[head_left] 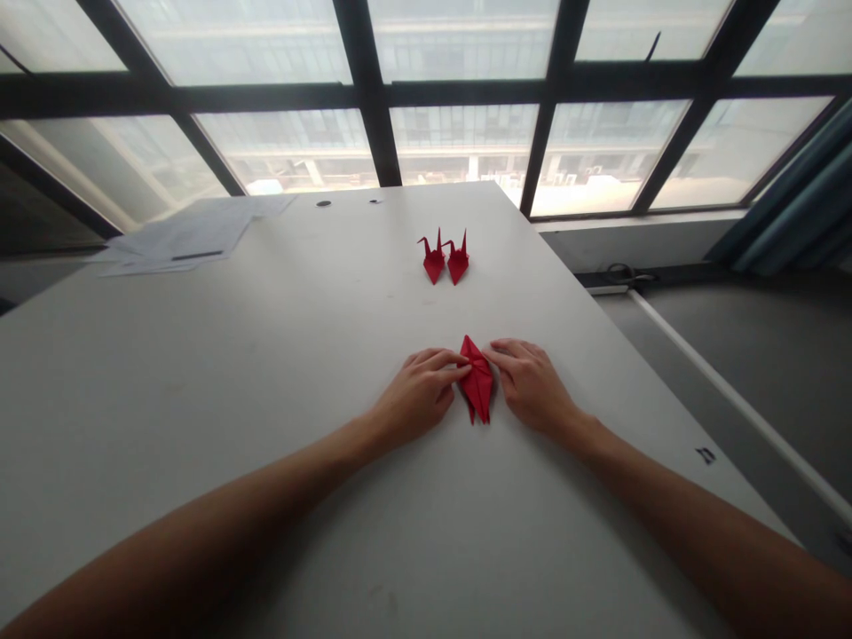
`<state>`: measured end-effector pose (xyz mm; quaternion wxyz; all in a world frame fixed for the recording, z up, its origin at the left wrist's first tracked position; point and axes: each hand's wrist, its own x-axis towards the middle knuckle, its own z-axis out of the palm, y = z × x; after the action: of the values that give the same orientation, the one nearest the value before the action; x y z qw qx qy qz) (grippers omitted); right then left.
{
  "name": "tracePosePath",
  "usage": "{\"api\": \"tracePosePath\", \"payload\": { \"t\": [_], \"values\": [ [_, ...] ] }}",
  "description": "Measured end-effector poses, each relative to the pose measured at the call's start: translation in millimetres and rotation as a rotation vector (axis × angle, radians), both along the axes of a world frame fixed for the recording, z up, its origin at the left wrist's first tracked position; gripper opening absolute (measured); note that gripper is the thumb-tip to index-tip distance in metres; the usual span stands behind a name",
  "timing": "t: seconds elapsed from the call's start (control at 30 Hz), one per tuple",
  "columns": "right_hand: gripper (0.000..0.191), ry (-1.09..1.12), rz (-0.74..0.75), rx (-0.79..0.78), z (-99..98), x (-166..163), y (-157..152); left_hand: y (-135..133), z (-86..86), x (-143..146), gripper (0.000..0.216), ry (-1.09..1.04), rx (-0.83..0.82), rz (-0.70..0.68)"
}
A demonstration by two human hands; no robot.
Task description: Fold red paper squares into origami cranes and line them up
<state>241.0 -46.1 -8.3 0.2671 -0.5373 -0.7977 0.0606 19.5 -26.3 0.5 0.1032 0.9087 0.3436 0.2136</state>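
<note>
A piece of red folded origami paper (pixel 477 384) lies on the white table between my two hands. Its shape is a narrow diamond, with a pointed tip away from me and split points towards me. My left hand (pixel 426 382) holds it from the left, fingertips resting across its upper middle. At its upper right edge, the index finger of my right hand (pixel 529 377) touches the paper, the thumb tucked close beside it. Farther off stand two finished red paper cranes side by side, the left crane (pixel 434 265) and the right crane (pixel 458 264).
White paper sheets (pixel 193 232) lie at the table's far left with a dark pen-like stick (pixel 198 256) on them. A small black mark (pixel 706 456) shows near the right edge of the white table (pixel 299 337). Windows stand behind; a blue curtain (pixel 792 213) hangs at right.
</note>
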Motion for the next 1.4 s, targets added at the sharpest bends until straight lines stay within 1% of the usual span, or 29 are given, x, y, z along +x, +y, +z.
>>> {"api": "tracePosePath", "payload": {
  "t": [0.07,0.2,0.27,0.47,0.57,0.7,0.77,0.83,0.9,1.0,1.07,1.2,1.33,1.4],
  "values": [
    [0.042,0.031,0.02,-0.012,3.5,-1,-1,0,0.2,0,0.053,-0.002,0.001,-0.003],
    [0.048,0.008,0.216,-0.108,8.1,-5,-6,0,0.9,0,0.053,0.007,-0.004,-0.002],
    [0.052,-0.028,0.255,-0.148,8.4,-7,-8,0,1.0,0,0.053,0.013,-0.009,0.001],
    [0.061,-0.118,0.202,-0.173,8.5,-9,-11,0,-0.7,0,0.052,0.014,0.001,0.009],
    [0.064,-0.172,0.151,-0.169,8.8,-8,-13,0,-1.5,0,0.05,0.01,0.007,0.007],
    [0.059,-0.173,0.056,-0.172,6.8,-1,-9,0,-1.3,0,0.051,0.016,0.011,0.007],
    [0.055,-0.136,-0.007,-0.161,5.2,3,-6,0,-1.2,0,0.051,0.02,0.014,0.006],
    [0.05,-0.087,-0.037,-0.142,4.0,6,-3,1,-1.5,0,0.052,0.02,0.016,0.005],
    [0.051,-0.037,0.015,-0.116,3.3,7,-1,1,-2.2,0,0.053,0.016,0.017,0.005],
    [0.053,0.015,0.184,-0.068,2.6,5,-3,1,-3.1,0,0.054,0.008,0.021,0.003],
    [0.054,0.038,0.252,-0.051,1.4,4,-3,1,-3.2,-1,0.055,0.003,0.023,0.0],
    [0.053,0.089,0.261,-0.038,-2.0,6,-2,2,-2.5,0,0.052,-0.003,0.022,-0.003],
    [0.048,0.112,0.265,-0.002,-3.9,7,1,2,-2.2,0,0.038,-0.024,0.021,-0.006],
    [0.047,0.127,0.276,0.024,-3.6,6,2,3,-2.4,-1,0.036,-0.033,0.019,-0.008]
  ]
}}
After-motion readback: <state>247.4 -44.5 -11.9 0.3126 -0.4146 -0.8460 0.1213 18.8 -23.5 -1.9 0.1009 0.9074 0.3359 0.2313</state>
